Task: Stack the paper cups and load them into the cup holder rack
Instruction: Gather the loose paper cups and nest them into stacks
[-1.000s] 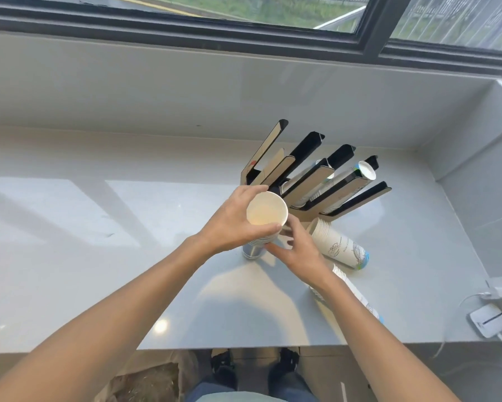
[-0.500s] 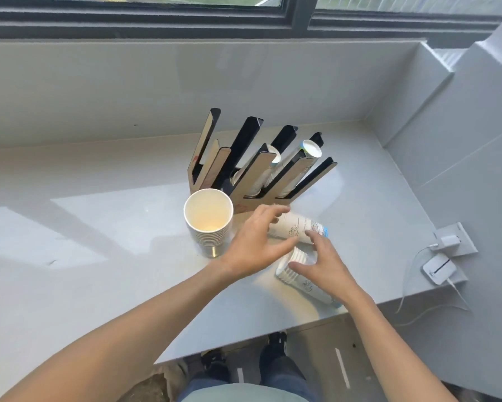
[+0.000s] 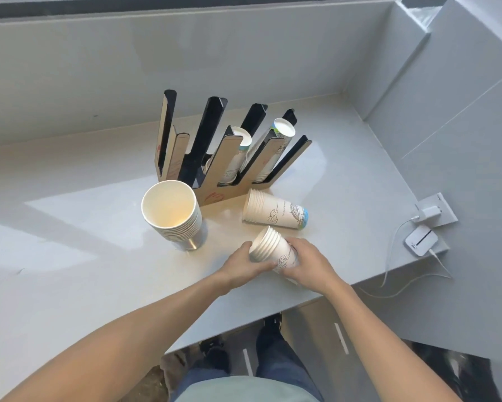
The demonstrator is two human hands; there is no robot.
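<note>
Our left hand [image 3: 245,264] and right hand [image 3: 309,264] both grip a short stack of cups [image 3: 273,249], lying tilted near the table's [image 3: 70,256] front edge. Another stack [image 3: 274,211] lies beside it, an upright stack [image 3: 173,216] stands before the rack [image 3: 215,158] toward the back.

Grey countertop [image 3: 70,256] and its surroundings, seen from above.
Right edge of frame: white charger [image 3: 428,212] plugged into a wall socket plate [image 3: 444,211], white device [image 3: 421,241] just below it, white cables [image 3: 394,274] trailing off the counter edge. Bottom centre: dark shoes [image 3: 270,322] on the floor.
</note>
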